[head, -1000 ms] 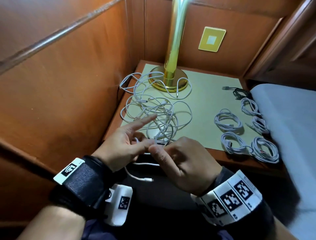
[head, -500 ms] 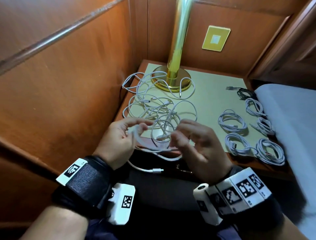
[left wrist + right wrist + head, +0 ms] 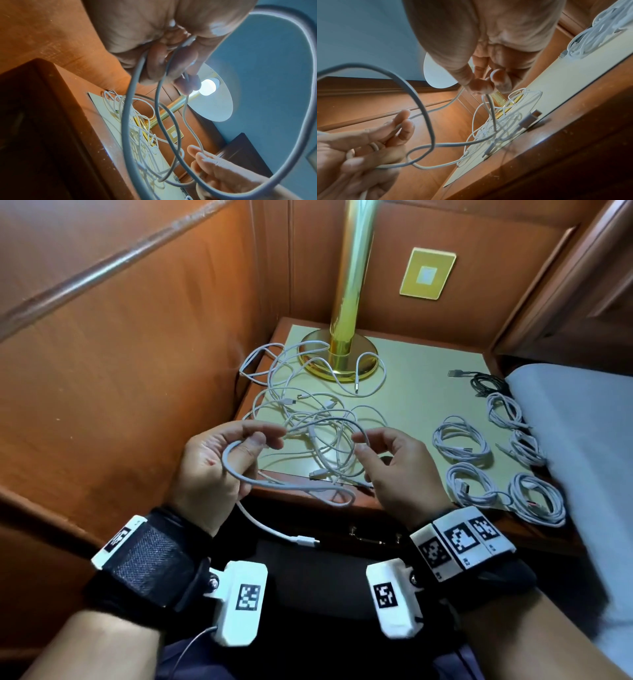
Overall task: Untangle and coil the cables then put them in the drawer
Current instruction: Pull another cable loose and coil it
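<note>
The left hand pinches a white cable between thumb and fingers, a loop lying across its palm. The right hand pinches the same cable further along, above the nightstand's front edge. The head view alone shows the cable's plug dangling below the left hand, the loose tangle by the brass lamp base, and coiled cables lying to the right. The left wrist view alone shows the lit lampshade overhead.
</note>
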Demonstrator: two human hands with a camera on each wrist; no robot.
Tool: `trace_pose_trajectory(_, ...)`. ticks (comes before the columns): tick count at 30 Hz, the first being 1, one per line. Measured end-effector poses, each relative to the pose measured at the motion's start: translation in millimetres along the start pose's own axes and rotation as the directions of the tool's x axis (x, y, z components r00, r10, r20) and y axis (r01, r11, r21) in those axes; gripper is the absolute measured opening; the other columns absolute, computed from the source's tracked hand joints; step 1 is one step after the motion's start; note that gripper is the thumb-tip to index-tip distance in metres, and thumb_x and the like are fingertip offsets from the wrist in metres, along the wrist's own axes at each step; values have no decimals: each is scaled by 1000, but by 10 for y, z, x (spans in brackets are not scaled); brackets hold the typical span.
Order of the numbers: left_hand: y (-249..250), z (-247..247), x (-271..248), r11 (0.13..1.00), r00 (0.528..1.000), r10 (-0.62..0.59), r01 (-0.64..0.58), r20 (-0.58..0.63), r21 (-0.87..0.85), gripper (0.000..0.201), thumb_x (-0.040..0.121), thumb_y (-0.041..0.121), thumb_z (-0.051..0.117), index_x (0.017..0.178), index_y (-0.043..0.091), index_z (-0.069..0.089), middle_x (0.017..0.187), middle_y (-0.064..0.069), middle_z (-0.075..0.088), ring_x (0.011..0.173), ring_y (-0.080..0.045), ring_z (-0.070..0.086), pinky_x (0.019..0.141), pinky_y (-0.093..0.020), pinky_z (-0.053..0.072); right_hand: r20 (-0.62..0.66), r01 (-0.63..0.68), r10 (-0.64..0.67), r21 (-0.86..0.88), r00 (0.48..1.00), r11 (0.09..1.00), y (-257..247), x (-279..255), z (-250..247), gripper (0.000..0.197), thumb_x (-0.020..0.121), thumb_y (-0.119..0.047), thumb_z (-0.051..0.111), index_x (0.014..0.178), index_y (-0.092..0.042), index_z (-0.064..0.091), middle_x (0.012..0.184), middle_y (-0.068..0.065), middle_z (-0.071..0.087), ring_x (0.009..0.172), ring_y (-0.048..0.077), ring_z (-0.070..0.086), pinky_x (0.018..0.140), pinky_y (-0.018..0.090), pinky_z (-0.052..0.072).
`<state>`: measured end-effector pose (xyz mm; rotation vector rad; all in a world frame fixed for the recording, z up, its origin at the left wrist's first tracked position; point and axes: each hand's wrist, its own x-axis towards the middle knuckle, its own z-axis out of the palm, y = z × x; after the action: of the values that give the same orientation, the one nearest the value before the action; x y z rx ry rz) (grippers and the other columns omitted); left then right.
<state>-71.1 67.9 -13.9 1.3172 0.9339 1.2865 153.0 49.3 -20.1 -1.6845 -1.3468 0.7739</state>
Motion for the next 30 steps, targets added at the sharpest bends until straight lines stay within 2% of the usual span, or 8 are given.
trace_pose_trajectory(3, 25, -7, 13, 997, 999, -1, -4, -52, -82, 22, 92, 16, 54, 98, 8, 74, 89, -13, 67, 37, -10, 31, 37, -17, 25, 11, 42, -42, 18, 999, 999, -35, -24, -27, 7, 95, -28, 64, 92, -24, 69, 80, -7, 67, 68, 11, 65, 68, 27, 52)
trace_pose_trajectory(8, 50, -58, 57, 977, 984, -26, -12, -177, -212, 23, 99, 15, 47, 106, 9, 68, 93, -7, 66, 41, -6, 35, 38, -19, 25, 33, -10, 9, 45, 999, 999, 50, 23, -12, 16, 96, -36, 62, 89, -22, 62, 84, -1, 71, 76, 14, 71, 74, 43, 59)
trace_pose_trajectory(10, 72, -72, 71, 961, 975, -60, -1, -212, -275, 23, 103, 13, 43, 109, 9, 65, 94, -4, 67, 42, -6, 35, 38, -17, 29, 4, 14, -14, 62, 1000, 998, 65, 29, -2, 10, 93, -33, 66, 89, -25, 62, 86, -2, 71, 85, 16, 71, 78, 51, 59)
trace_pose_trajectory(14, 105, -97, 55, 943, 972, -83, 5, -220, -332, 23, 103, 15, 43, 104, 13, 66, 94, -3, 68, 44, -7, 34, 42, -17, 28, -81, 99, -85, 192, 993, 976, -17, 21, 28, 9, 91, -19, 71, 90, -24, 64, 88, -5, 71, 86, 14, 71, 83, 49, 59)
trace_pose_trajectory(19, 70, -140, 28, 978, 988, -19, -13, -152, -208, 18, 94, 18, 54, 94, 14, 72, 91, -12, 67, 37, -9, 35, 38, -18, 22, -204, 182, -123, 304, 971, 935, -114, 10, -11, 5, 92, -14, 70, 94, -16, 66, 92, 9, 73, 86, 25, 72, 80, 48, 60)
trace_pose_trajectory(23, 75, -130, 3, 990, 996, -4, -9, -91, -144, 17, 91, 17, 57, 92, 10, 72, 86, -14, 67, 34, -11, 34, 38, -16, 22, -279, 290, -202, 325, 939, 900, -190, -18, -94, 7, 93, -16, 69, 98, -11, 69, 86, 4, 73, 80, 20, 72, 78, 40, 62)
trace_pose_trajectory(26, 116, -81, -52, 998, 998, 64, -64, -20, -4, 14, 92, 13, 59, 95, 5, 71, 86, -14, 69, 38, -11, 42, 38, -15, 32, -311, 412, -324, 283, 894, 866, -324, -106, -206, 0, 95, -21, 66, 95, -21, 66, 80, -3, 70, 74, 13, 67, 67, 33, 59)
trace_pose_trajectory(30, 185, 107, -258, 963, 984, 121, -148, 133, 224, 13, 87, 15, 66, 97, 10, 72, 92, -17, 72, 57, -22, 57, 57, -25, 46, -327, 487, -404, 233, 854, 842, -458, -330, -341, 5, 99, -21, 59, 94, -21, 61, 64, -9, 61, 61, 7, 61, 62, 28, 50)
